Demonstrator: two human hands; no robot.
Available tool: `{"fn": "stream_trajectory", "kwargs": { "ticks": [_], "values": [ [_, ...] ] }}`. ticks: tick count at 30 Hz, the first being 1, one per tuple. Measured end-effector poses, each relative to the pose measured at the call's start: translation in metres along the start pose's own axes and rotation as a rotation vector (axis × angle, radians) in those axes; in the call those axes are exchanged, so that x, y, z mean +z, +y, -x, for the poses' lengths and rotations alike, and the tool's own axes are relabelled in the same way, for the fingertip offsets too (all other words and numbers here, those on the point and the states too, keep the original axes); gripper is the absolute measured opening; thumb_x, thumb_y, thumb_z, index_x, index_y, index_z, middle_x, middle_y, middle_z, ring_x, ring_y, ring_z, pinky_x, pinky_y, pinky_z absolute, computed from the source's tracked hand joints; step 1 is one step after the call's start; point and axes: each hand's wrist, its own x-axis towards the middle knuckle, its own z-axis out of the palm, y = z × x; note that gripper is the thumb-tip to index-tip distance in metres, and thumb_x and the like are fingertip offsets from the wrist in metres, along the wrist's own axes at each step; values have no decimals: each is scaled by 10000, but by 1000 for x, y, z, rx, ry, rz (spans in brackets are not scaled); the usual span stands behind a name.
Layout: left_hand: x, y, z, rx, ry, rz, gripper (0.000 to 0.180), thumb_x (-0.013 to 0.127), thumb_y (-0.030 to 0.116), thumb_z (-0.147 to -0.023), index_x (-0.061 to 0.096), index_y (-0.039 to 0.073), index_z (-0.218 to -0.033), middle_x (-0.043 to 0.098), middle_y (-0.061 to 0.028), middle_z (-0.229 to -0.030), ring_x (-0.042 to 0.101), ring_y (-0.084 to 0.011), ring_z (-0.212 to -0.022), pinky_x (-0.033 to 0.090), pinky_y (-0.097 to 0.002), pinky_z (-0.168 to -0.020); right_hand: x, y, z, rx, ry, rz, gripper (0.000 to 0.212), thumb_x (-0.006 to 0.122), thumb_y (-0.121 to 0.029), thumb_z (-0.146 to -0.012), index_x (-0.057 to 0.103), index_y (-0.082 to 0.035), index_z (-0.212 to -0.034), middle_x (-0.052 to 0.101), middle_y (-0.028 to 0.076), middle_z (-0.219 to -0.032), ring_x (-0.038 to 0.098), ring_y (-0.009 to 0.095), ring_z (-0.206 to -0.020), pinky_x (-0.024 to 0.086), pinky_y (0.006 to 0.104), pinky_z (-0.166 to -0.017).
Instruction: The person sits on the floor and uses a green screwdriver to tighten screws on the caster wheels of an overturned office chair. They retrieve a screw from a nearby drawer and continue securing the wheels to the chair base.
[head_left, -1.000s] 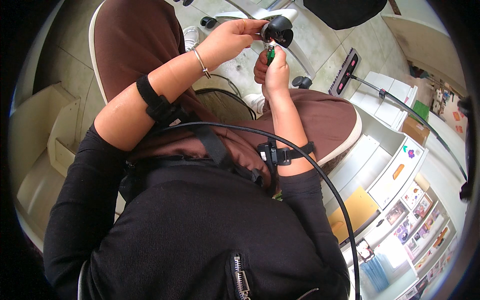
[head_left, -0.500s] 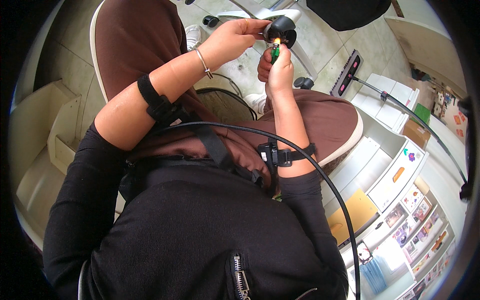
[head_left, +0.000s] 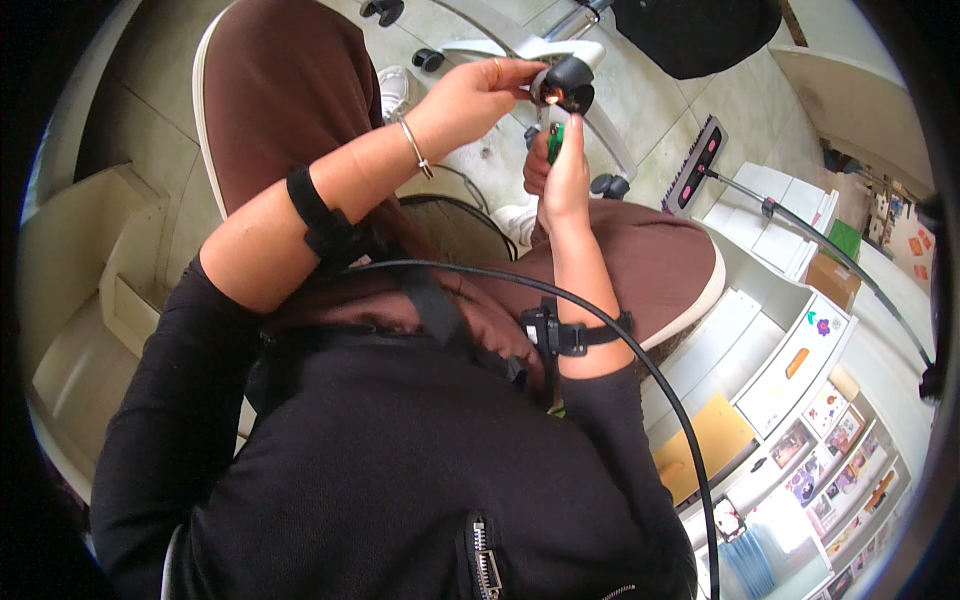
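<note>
While grip of right hand (head_left: 566,182) wraps green lighter (head_left: 556,145) at 1 o'clock, small flame (head_left: 553,98) glows at black caster (head_left: 573,72) just beyond, same direction; grip of left hand (head_left: 472,102) pinches caster from its 9 o'clock side. Farther: white chair base (head_left: 540,48), 12 o'clock.

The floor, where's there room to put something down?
Bare tile shows between the white chair leg and broom head, and between the left trouser leg and cream cabinet. It's crowded around the left hand, right hand, wheel, flame and green lighter.
</note>
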Motion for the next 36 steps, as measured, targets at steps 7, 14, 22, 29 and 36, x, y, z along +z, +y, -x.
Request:
{"fn": "stream_trajectory", "kwargs": {
  "ticks": [7, 14, 22, 29, 36],
  "values": [
    [3, 6, 1, -30, 55, 63, 512, 406, -101, -814, 525, -24, -1306, 622, -80, -1178, 584, -152, -1109, 425, -271, -972, -3, -1, 4, -155, 87, 61, 543, 370, -570, -980, 465, -112, -702, 325, -66, -542, 255, 39, -415, 176, 208, -389],
    [5, 7, 3, -17, 68, 55, 506, 403, -116, -810, 517, -37, -1297, 618, -100, -1185, 590, -164, -1126, 437, -283, -973, 6, -1, 6, -487, 339, 342, 299, 706, -267, -872, 676, -14, -1028, 502, -57, -698, 424, 48, -616, 375, 225, -577],
    [7, 12, 6, -60, 89, 109, 454, 441, -94, -828, 522, -61, -1274, 623, -130, -1192, 643, -187, -1061, 472, -280, -937, 21, 5, 11, -551, 451, 298, 330, 703, -246, -873, 678, 4, -1088, 527, -45, -708, 441, 58, -639, 392, 226, -605],
    [9, 4, 2, 28, 84, -139, 497, 644, 65, -885, 473, 31, -1350, 600, -67, -1178, 629, -123, -1031, 509, -231, -805, 25, 2, 5, -672, 450, 306, 234, 638, -199, -920, 701, -7, -1037, 643, -1, -825, 512, 61, -702, 438, 233, -655],
    [10, -1, -5, 125, 133, -255, 465, 696, 66, -859, 472, 35, -1265, 619, -104, -1114, 677, -149, -916, 530, -230, -748, 0, -13, 16, -707, 415, 246, 225, 601, -175, -940, 669, -9, -1076, 604, -21, -812, 478, 47, -685, 409, 210, -627]
  ]
}}
